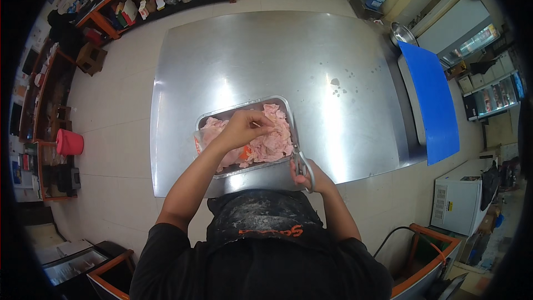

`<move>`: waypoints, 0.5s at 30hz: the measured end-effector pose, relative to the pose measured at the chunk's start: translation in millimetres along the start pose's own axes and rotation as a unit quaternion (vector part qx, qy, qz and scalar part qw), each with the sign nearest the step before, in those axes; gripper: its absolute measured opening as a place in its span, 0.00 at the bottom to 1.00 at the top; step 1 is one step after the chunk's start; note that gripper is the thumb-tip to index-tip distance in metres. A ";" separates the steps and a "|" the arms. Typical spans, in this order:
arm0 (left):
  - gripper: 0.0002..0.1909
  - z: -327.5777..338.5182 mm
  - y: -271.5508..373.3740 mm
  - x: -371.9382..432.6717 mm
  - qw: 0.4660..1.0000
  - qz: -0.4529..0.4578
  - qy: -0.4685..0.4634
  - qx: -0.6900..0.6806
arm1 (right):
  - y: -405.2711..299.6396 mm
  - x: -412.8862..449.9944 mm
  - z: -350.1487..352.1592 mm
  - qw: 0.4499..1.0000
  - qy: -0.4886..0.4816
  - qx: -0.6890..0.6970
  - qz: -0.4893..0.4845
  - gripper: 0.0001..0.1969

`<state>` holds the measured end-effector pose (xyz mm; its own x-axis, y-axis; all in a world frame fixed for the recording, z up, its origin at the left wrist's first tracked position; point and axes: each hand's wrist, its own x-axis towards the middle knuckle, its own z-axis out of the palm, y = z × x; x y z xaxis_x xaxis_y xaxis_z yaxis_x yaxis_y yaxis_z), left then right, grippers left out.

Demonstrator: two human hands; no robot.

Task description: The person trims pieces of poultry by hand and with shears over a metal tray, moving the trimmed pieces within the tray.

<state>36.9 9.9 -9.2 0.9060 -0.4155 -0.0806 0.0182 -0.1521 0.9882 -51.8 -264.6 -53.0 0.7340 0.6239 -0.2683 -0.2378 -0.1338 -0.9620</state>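
Note:
A rectangular metal tray of pale pink raw meat pieces lies near the front edge of the steel table. Over the tray is my left hand, its thumb and fingers bent close together above the meat; whether a small piece is between the fingertips cannot be told. A clear plastic bag with orange print lies in the tray's left part, partly under my left forearm. At the tray's right front corner, my right hand holds metal scissors by the handles, blades pointing up along the tray's side.
The steel table has water drops at its right. Beyond its right side are a blue board and a metal bowl. A red bucket and a brown stool stand left on the floor. A person in dark clothing is far left.

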 end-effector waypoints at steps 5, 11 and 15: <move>0.16 -13.2 22.1 -2.4 0.992 -0.063 -0.058 -0.094 | -1.7 -8.9 -3.6 0.996 -0.077 -0.029 0.045 0.47; 0.25 -15.6 24.1 -4.1 0.969 -0.136 -0.149 -0.144 | -8.5 8.7 -4.5 0.984 -0.151 -0.088 -0.036 0.44; 0.28 -5.8 12.8 -4.7 0.932 -0.168 -0.160 -0.279 | -14.3 16.8 -2.8 0.986 -0.138 -0.082 -0.047 0.41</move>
<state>35.3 15.2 4.6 0.6389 -0.6878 -0.3446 0.5765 0.1316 0.8064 -34.3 -254.4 -43.9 0.5415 0.8221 -0.1758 -0.0545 -0.1743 -0.9832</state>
